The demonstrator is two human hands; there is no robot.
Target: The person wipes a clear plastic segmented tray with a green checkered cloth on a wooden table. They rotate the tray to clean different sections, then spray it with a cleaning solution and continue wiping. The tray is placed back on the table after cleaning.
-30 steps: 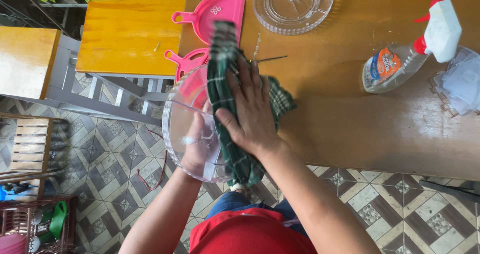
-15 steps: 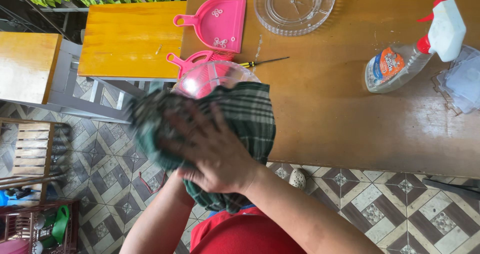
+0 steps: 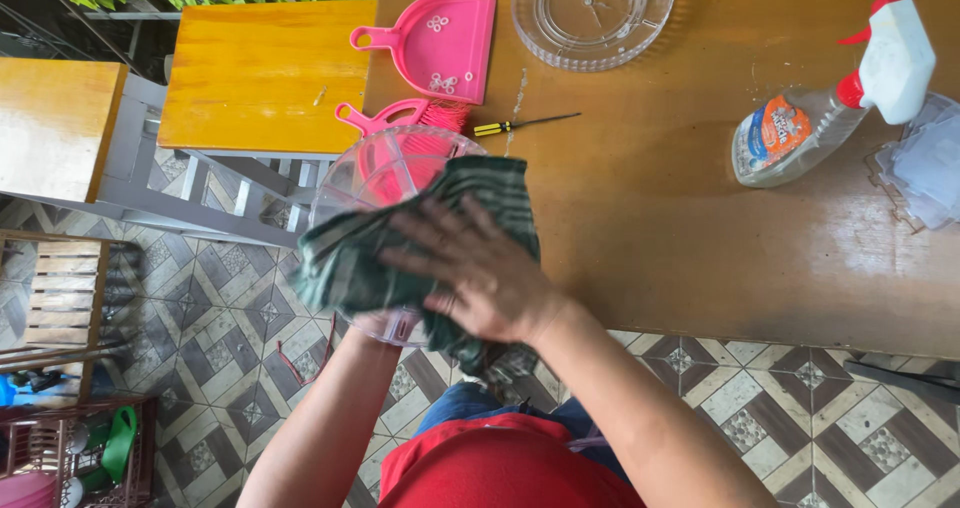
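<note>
While the right hand [image 3: 480, 278] presses a green cloth [image 3: 350, 268], it covers a clear dish [image 3: 370, 168].

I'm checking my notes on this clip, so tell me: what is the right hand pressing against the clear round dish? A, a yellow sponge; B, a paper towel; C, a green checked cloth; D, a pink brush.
C: the right hand lies spread on a green checked cloth draped over the clear round dish, while the pink brush lies apart on the wooden table.
</note>
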